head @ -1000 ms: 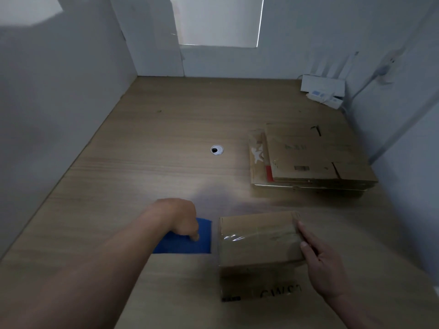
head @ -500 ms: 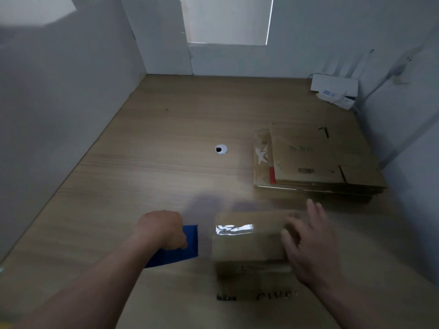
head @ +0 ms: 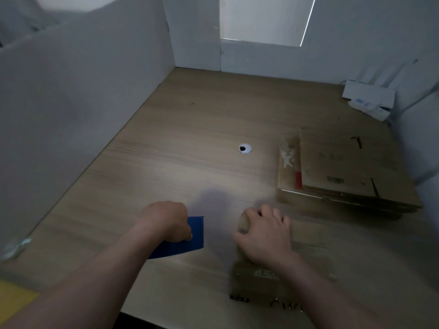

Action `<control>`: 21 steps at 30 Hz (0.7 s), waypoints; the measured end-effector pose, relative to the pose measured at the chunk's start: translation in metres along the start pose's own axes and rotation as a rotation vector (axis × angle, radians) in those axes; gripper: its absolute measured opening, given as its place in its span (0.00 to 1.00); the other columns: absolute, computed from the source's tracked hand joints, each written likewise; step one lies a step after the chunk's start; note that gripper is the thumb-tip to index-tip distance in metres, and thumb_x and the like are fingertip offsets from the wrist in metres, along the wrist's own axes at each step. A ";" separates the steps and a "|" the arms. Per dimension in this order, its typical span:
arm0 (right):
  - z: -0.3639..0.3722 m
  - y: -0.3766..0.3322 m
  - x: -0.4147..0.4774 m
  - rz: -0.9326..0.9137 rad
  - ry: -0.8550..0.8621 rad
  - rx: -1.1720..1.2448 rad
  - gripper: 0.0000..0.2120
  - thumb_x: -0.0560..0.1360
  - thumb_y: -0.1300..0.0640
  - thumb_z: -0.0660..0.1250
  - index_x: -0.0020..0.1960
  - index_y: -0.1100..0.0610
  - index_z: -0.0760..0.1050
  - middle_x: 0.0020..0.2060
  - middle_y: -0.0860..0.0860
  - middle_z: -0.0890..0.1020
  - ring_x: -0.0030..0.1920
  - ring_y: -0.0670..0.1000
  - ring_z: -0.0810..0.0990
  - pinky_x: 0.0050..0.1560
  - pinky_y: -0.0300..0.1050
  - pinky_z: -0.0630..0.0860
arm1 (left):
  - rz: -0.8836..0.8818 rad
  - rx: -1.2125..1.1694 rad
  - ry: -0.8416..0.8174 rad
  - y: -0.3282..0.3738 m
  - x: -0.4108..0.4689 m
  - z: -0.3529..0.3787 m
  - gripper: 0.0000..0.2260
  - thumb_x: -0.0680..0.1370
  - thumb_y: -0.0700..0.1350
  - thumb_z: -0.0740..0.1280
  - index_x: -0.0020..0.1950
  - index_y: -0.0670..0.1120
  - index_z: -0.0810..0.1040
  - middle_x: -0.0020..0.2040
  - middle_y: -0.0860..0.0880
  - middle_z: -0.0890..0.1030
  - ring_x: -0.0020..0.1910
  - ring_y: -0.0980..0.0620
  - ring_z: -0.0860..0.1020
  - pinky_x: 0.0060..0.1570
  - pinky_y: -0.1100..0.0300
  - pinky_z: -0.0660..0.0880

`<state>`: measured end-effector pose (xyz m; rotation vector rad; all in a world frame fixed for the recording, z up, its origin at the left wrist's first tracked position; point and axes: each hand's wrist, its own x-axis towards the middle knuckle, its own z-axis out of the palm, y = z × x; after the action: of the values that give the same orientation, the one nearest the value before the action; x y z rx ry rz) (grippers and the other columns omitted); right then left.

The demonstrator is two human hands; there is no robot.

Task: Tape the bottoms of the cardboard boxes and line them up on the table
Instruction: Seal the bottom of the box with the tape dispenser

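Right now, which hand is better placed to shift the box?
Right. The right hand sits on the box, fingers curled over its far edge. The left hand is off to the side, gripping a blue object.

Cable grommet [head: 245, 148]: mid-desk [head: 190, 129] | white box [head: 370, 92], power strip [head: 368, 108]: far right corner | yellow sheet [head: 14, 298]: near left corner
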<state>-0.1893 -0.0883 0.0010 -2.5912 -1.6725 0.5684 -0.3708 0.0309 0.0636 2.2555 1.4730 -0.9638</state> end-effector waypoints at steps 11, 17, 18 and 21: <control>-0.005 -0.007 0.009 0.290 0.065 0.081 0.23 0.71 0.36 0.57 0.61 0.45 0.73 0.59 0.54 0.73 0.62 0.58 0.68 0.60 0.54 0.63 | 0.043 -0.014 0.062 -0.009 0.007 -0.022 0.15 0.75 0.60 0.69 0.44 0.49 0.72 0.40 0.52 0.74 0.44 0.49 0.77 0.44 0.56 0.74; -0.020 0.039 0.003 0.416 0.092 0.166 0.28 0.78 0.33 0.50 0.72 0.44 0.65 0.65 0.58 0.69 0.66 0.60 0.67 0.65 0.59 0.65 | 0.091 -0.021 0.109 0.004 0.009 -0.042 0.16 0.75 0.60 0.68 0.46 0.49 0.72 0.41 0.52 0.74 0.43 0.50 0.75 0.43 0.57 0.73; -0.022 0.044 -0.002 0.398 0.116 0.193 0.29 0.78 0.32 0.49 0.75 0.43 0.62 0.69 0.58 0.66 0.69 0.61 0.65 0.66 0.60 0.64 | 0.098 -0.023 0.114 0.006 0.009 -0.045 0.16 0.75 0.61 0.68 0.47 0.49 0.72 0.42 0.52 0.74 0.43 0.50 0.76 0.43 0.57 0.73; -0.025 0.055 -0.019 0.126 0.124 0.208 0.34 0.75 0.29 0.53 0.78 0.38 0.52 0.80 0.52 0.49 0.79 0.57 0.49 0.74 0.64 0.55 | 0.121 -0.033 0.127 0.014 0.010 -0.053 0.17 0.75 0.62 0.68 0.47 0.49 0.73 0.43 0.51 0.76 0.43 0.51 0.76 0.45 0.56 0.75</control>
<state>-0.1402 -0.1237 0.0187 -2.5363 -1.3446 0.5410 -0.3359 0.0610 0.0943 2.3896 1.3725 -0.7686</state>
